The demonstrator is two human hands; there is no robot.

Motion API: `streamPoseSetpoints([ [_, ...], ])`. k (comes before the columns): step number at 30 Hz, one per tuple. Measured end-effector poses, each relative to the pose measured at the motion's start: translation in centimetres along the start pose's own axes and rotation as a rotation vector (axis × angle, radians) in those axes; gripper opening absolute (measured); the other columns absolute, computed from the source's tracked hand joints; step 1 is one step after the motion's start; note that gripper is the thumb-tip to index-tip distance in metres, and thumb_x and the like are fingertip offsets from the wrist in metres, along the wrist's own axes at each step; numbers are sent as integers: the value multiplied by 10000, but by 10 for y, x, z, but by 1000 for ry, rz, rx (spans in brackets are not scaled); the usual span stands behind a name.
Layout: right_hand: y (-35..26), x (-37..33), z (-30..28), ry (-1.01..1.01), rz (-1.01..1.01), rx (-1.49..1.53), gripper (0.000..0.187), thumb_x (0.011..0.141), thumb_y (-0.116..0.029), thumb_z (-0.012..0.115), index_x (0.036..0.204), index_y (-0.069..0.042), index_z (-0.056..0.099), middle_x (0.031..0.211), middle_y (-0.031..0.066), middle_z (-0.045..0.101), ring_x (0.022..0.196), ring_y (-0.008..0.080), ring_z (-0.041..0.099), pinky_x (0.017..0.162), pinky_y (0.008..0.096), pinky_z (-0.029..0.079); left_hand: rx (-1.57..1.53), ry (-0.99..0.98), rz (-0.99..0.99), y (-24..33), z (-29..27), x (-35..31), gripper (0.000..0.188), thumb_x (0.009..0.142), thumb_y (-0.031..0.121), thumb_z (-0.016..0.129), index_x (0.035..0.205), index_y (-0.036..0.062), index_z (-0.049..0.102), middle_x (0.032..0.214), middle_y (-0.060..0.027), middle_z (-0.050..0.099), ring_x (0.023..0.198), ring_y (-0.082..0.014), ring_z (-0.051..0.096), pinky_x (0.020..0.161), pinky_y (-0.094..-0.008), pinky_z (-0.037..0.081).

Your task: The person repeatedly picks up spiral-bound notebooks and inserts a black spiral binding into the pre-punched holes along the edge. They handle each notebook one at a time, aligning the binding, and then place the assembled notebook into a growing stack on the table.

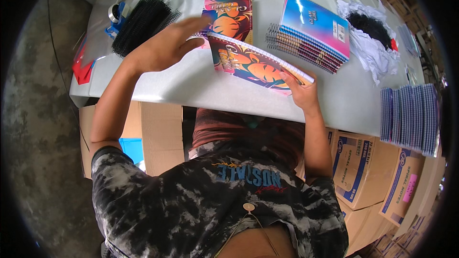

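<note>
My right hand (302, 91) grips one end of a notebook (253, 64) with a colourful cartoon cover, its thumb over the cover and the fingers mostly hidden beneath. The notebook is tilted above the table, and a row of small marks like punched holes runs along its far edge. Just left of it, my left hand (167, 43) hovers with its fingers stretched out, holding nothing that I can see. Past that hand lies a bundle of black spiral coils (146, 21). Behind the held notebook, similar covers (234, 14) lie at the foot of a stack of pages.
A stack of spiral notebooks (313, 28) with blue-pink covers stands right of centre. Farther right are a white cloth (377, 62) with a black bundle and another notebook pile (409, 117). A blue tape dispenser (114, 21) sits far left. Cardboard boxes (356, 167) stand below the table (181, 91).
</note>
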State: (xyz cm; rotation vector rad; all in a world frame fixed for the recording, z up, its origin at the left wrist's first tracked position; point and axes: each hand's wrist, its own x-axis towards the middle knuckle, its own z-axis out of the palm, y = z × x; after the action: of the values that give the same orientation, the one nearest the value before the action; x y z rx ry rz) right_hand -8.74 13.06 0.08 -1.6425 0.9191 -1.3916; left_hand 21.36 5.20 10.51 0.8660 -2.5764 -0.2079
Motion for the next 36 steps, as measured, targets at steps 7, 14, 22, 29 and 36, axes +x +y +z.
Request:
streamPoseSetpoints([
  [7,-2,-1,10,20,-195,-195,303,786,69,577,1080,7,615,937,130,667,777,148,634,702,252,493,344,18,25,19,0,8,272,731,146,682,960,50,570,944,-93,582,925,-278,553,828,-365,430],
  [14,-6,-10,19,54,-1,38,321,777,75,581,1088,1,613,989,121,662,805,166,637,724,248,490,422,0,34,26,2,14,299,733,115,651,1016,55,576,982,-80,606,958,-269,557,855,-371,424],
  [22,-3,-9,23,44,-204,-251,438,707,141,524,1110,-13,601,1047,136,639,930,219,639,790,286,498,469,70,152,21,-2,19,185,727,107,655,876,47,564,894,-80,596,835,-268,575,718,-354,461],
  [29,-3,-9,24,43,-237,-274,446,673,138,527,1090,0,607,1044,147,637,921,243,641,789,284,496,434,93,99,25,3,18,264,680,130,703,900,62,575,901,-49,599,874,-239,568,780,-356,443],
  [36,-5,-10,30,64,-316,-301,406,695,111,517,1079,14,608,1032,151,641,903,243,648,773,293,503,541,331,-5,20,24,10,758,692,523,628,1237,33,435,1329,-190,377,1236,-395,326,1012,-519,217],
])
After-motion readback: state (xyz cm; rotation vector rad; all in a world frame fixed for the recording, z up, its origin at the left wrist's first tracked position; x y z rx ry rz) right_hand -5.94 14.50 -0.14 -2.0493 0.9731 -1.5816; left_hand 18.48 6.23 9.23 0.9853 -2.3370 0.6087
